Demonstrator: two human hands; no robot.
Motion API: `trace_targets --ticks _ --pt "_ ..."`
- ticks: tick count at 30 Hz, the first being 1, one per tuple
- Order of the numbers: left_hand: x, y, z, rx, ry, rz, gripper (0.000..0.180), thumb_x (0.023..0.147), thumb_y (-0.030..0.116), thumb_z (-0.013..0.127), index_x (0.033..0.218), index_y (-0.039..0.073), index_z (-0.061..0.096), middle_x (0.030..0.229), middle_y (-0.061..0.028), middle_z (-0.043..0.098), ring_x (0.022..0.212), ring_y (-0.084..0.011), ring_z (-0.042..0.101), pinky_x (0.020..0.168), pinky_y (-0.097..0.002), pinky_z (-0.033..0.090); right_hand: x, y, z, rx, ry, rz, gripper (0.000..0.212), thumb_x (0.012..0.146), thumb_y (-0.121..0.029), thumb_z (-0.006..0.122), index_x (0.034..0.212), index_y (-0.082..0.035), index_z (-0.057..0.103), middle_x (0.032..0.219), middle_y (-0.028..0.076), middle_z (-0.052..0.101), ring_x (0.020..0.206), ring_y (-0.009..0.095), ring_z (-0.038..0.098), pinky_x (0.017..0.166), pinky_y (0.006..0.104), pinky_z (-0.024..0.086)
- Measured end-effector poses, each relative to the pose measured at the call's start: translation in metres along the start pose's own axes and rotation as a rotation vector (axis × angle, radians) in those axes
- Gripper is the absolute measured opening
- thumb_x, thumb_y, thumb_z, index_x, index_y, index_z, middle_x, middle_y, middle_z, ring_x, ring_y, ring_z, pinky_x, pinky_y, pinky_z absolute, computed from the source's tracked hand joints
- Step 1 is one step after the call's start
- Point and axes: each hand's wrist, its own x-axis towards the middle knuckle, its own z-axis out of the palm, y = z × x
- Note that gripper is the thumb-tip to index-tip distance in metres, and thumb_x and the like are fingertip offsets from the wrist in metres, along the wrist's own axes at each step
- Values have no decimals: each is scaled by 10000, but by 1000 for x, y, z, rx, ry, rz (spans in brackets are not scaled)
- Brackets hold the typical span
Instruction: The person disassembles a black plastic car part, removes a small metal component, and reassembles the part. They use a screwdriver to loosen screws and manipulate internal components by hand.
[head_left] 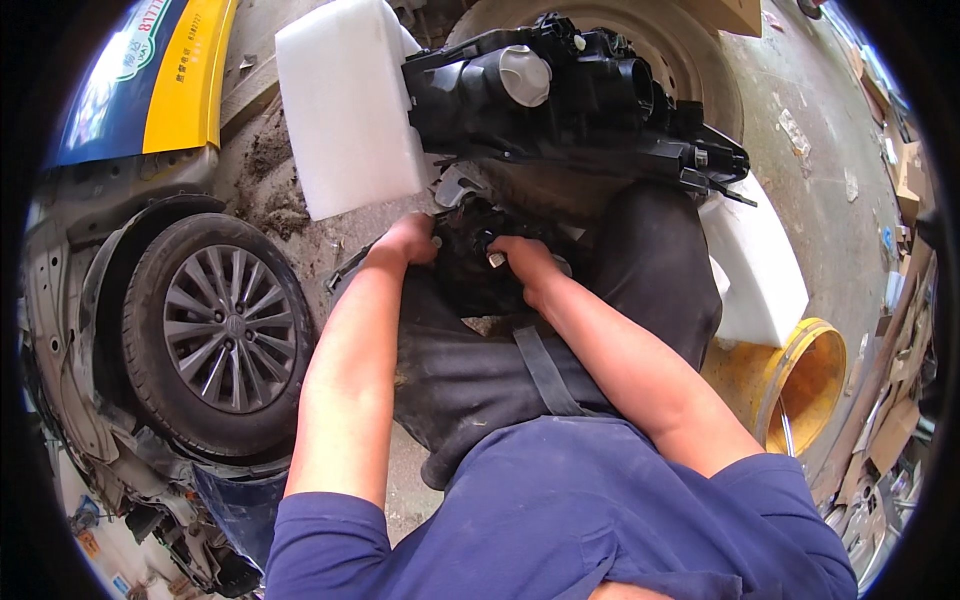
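Observation:
Between my knees lies a dark, black plastic car part, partly hidden by my hands and legs; its exact kind is unclear. My left hand is closed at its left edge, with the fingertips mostly out of sight. My right hand is curled at the part's right side, thumb towards its middle, beside a small pale piece. What its fingers grip is too small to make out. Beyond both hands, a black headlight assembly with a round grey cap rests across white foam and a big tyre.
White foam blocks stand left and right of the headlight. A car wheel on a stripped car body is at left, below a blue-and-yellow panel. At right are a yellow bucket and piled scrap.

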Motion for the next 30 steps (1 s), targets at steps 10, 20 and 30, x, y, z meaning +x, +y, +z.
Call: trace_targets --ticks 10,20,30 --pt "-10 17 -2 28 62 -45 512 861 210 828 1335 17 811 1446 -261 759 1369 -411 727 1165 -483 594 -9 6 -8 -260 27 -102 311 990 -269 882 1094 23 855 967 111 810 919 230 716 909 377 547" --pt "-58 53 -1 215 383 -85 551 880 207 844 1403 70 741 1544 -222 655 1469 -431 606 1219 -481 536 -53 15 -7 -301 -89 -223 239 987 -234 882 1089 -18 886 1074 89 852 988 193 755 934 363 581" --pt "-111 104 8 -353 349 -165 366 981 291 840 1165 -25 856 1165 -268 840 1126 -457 802 1016 -514 618 -53 41 9 -802 -164 -1052 232 954 -194 758 1100 -72 890 1206 188 829 1155 434 758 1104 500 580"
